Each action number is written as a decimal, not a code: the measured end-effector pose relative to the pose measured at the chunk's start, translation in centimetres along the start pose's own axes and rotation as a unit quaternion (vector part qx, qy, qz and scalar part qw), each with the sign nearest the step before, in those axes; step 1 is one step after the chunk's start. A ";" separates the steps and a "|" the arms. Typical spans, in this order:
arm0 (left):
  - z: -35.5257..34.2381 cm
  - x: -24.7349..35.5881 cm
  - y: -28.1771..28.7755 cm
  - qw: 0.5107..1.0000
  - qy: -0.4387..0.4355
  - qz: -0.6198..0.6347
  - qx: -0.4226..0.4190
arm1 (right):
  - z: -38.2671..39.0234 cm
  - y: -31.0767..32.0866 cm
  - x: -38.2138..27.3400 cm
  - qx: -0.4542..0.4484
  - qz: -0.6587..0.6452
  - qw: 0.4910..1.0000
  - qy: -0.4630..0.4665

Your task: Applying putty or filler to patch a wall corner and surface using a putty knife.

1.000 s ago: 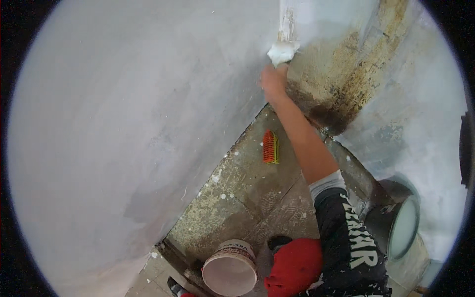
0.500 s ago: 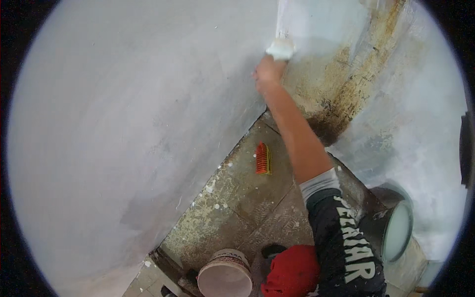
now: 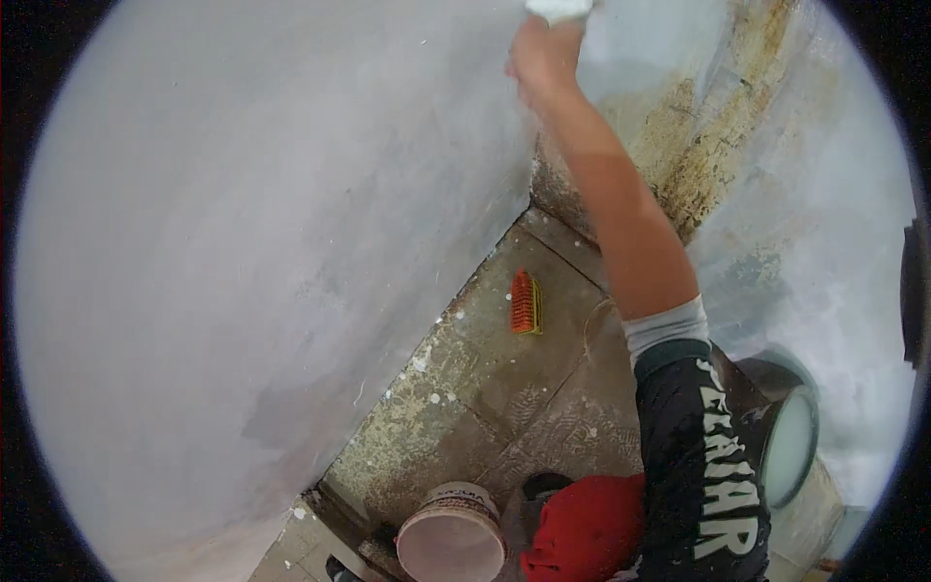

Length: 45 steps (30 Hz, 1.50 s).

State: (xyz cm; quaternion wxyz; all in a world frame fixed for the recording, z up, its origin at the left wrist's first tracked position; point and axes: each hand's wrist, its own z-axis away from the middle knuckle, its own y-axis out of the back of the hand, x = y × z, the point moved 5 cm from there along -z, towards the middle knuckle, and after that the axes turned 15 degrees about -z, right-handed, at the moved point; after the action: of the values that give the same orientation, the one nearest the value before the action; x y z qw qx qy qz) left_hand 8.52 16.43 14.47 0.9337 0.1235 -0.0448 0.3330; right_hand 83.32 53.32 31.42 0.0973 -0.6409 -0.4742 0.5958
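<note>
My right hand (image 3: 545, 56) reaches up into the corner of the two walls, its arm stretched out from the lower right. Its fingers are wrapped around a paintbrush (image 3: 560, 10), whose white, paint-covered head shows at the top edge; the handle is hidden in the hand. Behind the hand and brush, the right-hand wall (image 3: 693, 155) carries pale wet-looking paint above a yellow-brown stained, flaking patch. Smooth grey-white covers the left wall (image 3: 242, 213). My left hand is out of the picture.
An orange scrubbing brush with a yellow edge (image 3: 525, 303) lies on the paint-spotted tile floor (image 3: 543, 407). A white bucket (image 3: 448, 497) stands low in the middle, beside red cloth at my leg (image 3: 587, 529). A dark bucket with a pale round face (image 3: 790, 446) is against the right wall.
My right hand has moved up the corner with the paintbrush, uncovering more of the lower corner. The floor things sit slightly further right in view.
</note>
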 end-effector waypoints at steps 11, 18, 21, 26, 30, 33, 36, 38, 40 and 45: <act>-0.8 0.3 0.2 1.000 -0.010 -0.002 0.003 | 2.5 10.0 9.3 0.069 0.113 0.991 -0.039; -1.0 0.0 -0.1 1.000 -0.020 -0.001 0.006 | 5.0 13.2 11.0 0.118 0.031 0.957 -0.264; -0.8 -0.3 -0.4 1.000 -0.019 0.005 0.009 | 4.5 10.1 7.5 0.116 0.072 0.964 -0.228; -1.2 -0.1 -0.6 1.000 -0.025 0.002 0.006 | 2.0 8.3 1.4 0.034 0.200 0.978 0.041; -0.9 -0.2 -0.6 1.000 -0.022 0.006 0.010 | 3.9 5.7 -1.8 0.011 0.204 0.977 0.067; -0.9 -0.4 -0.7 1.000 -0.022 0.009 0.012 | 3.3 5.7 -1.0 0.011 0.088 0.996 -0.001; -1.8 0.2 -0.8 1.000 -0.028 0.001 0.003 | -1.6 9.4 2.1 0.004 0.142 0.989 0.030; -1.8 0.4 -0.8 1.000 -0.023 0.005 0.002 | -1.7 10.1 3.9 0.012 0.219 0.973 0.066; -1.3 0.0 -0.9 1.000 -0.022 0.012 0.008 | 1.6 9.8 6.2 0.084 0.161 0.982 -0.060; -1.8 -0.3 -1.1 0.999 -0.030 0.015 0.006 | 4.0 10.0 8.0 0.166 0.042 0.965 -0.198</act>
State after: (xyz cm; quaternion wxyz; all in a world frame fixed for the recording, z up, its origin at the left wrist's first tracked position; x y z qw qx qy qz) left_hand 8.96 15.87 12.49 0.9261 0.1384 -0.0724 0.3435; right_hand 83.55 52.03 18.10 0.0810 -0.5044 -0.3509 0.7848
